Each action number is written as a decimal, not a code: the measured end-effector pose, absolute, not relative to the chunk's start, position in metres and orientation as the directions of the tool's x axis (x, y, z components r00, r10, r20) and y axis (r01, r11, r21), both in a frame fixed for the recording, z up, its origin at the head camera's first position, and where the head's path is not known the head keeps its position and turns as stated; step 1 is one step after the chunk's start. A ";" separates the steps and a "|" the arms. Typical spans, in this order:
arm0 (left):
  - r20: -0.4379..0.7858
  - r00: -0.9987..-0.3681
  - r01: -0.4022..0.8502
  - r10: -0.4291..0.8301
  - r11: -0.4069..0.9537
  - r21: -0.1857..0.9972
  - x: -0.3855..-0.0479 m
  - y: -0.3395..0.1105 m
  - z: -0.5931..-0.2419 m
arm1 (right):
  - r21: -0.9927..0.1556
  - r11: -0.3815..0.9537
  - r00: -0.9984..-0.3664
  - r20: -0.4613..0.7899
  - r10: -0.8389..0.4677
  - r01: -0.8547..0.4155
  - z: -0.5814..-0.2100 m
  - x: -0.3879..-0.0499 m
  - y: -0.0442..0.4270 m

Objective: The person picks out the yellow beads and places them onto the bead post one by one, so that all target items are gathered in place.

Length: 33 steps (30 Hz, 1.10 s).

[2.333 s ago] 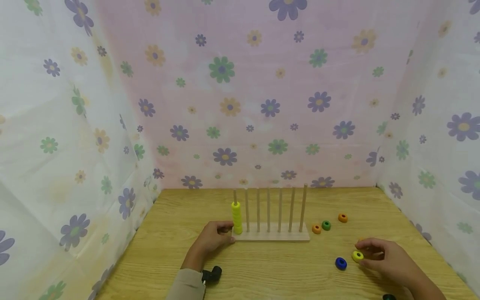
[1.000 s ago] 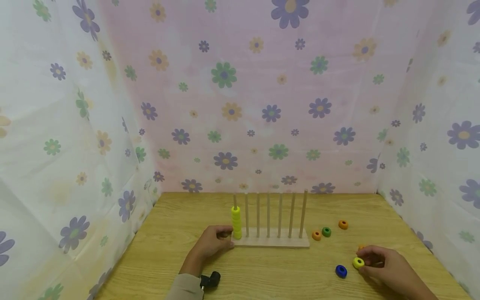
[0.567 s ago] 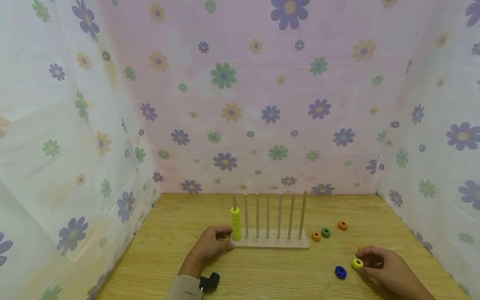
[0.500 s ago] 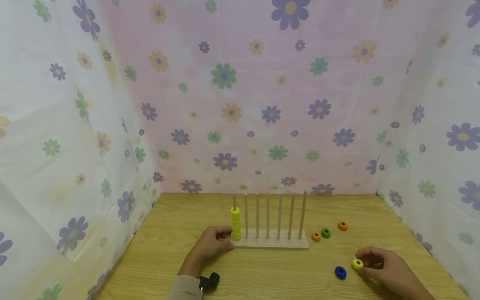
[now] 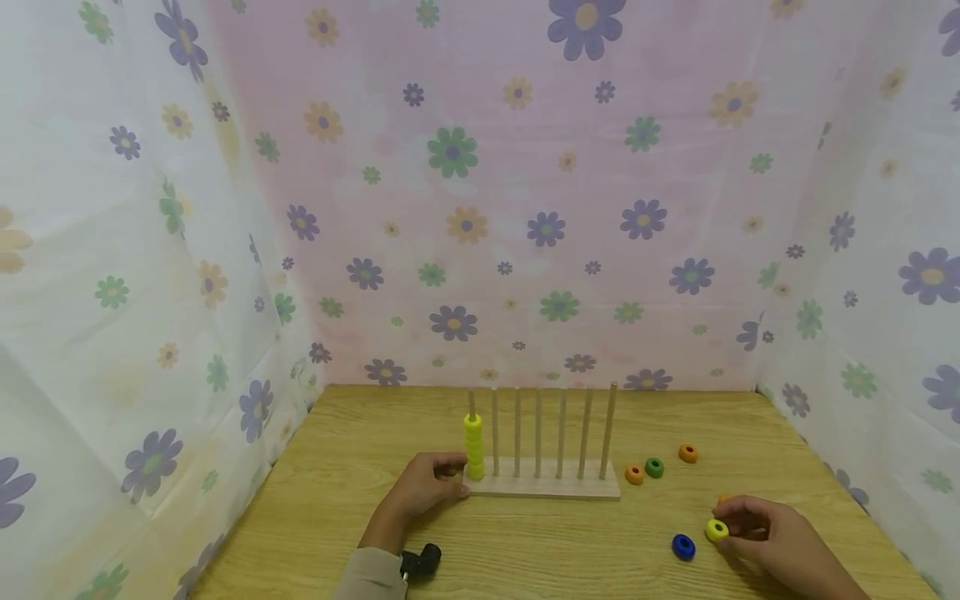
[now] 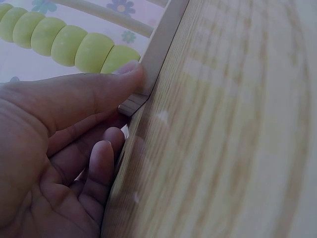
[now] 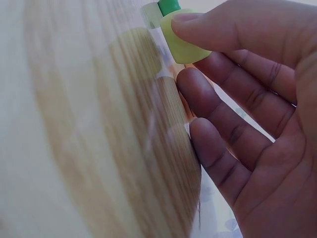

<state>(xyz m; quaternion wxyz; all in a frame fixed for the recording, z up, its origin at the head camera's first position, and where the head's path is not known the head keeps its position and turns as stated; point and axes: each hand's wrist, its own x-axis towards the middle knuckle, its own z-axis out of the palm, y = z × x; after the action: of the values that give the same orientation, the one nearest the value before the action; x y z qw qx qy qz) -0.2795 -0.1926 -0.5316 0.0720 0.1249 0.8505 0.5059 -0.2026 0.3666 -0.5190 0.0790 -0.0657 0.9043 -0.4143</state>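
A wooden peg rack (image 5: 543, 487) with several upright pegs stands at mid-table in the head view. Yellow beads (image 5: 474, 447) are stacked on its leftmost peg; the other pegs are bare. My left hand (image 5: 423, 483) grips the left end of the rack's base, its thumb on the near edge in the left wrist view. At the right, my right hand (image 5: 776, 537) pinches a yellow bead (image 5: 717, 531) between thumb and fingers, low by the tabletop. A blue bead (image 5: 683, 547) lies just left of it. An orange bead (image 5: 724, 499) is mostly hidden behind the right hand's fingers.
Between the rack and the right hand lie an orange bead (image 5: 634, 474), a green bead (image 5: 655, 467) and another orange bead (image 5: 687, 453). A black device (image 5: 422, 560) sits at the left wrist. Flowered cloth (image 5: 525, 208) walls the wooden table (image 5: 360, 417) at the back and sides.
The head view has tilted slightly, so everything sits a little lower in it. Both hands keep their places, the left on the rack's base and the right on the yellow bead.
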 end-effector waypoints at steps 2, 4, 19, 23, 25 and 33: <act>0.010 -0.958 0.147 0.288 0.456 0.878 -0.280 -0.193 -0.531 | -0.754 0.655 -0.981 -0.084 -0.175 -0.052 -0.519 -0.203 0.366; 0.017 -0.957 0.154 0.290 0.459 0.875 -0.280 -0.193 -0.531 | -0.749 0.661 -0.982 -0.081 -0.168 -0.052 -0.519 -0.203 0.366; 0.004 -0.958 0.136 0.286 0.445 0.885 -0.280 -0.192 -0.531 | -0.716 0.685 -0.984 0.016 -0.177 -0.135 -0.499 -0.205 0.346; 0.001 -0.959 0.132 0.285 0.443 0.887 -0.279 -0.192 -0.529 | -0.688 0.704 -0.983 0.082 -0.164 -0.175 -0.486 -0.204 0.334; 0.000 -0.959 0.132 0.283 0.446 0.885 -0.278 -0.192 -0.528 | -0.676 0.708 -0.978 0.122 -0.167 -0.205 -0.480 -0.204 0.329; 0.011 -0.960 0.140 0.278 0.447 0.884 -0.278 -0.191 -0.530 | -0.624 0.707 -0.940 0.274 -0.201 -0.333 -0.466 -0.206 0.318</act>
<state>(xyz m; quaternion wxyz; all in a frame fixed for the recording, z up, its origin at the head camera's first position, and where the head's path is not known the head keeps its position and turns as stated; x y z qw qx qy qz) -0.2776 -0.1914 -0.5296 0.0677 0.1233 0.8478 0.5112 -0.2056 0.3180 -0.4664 -0.0930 -0.1453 0.9192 -0.3540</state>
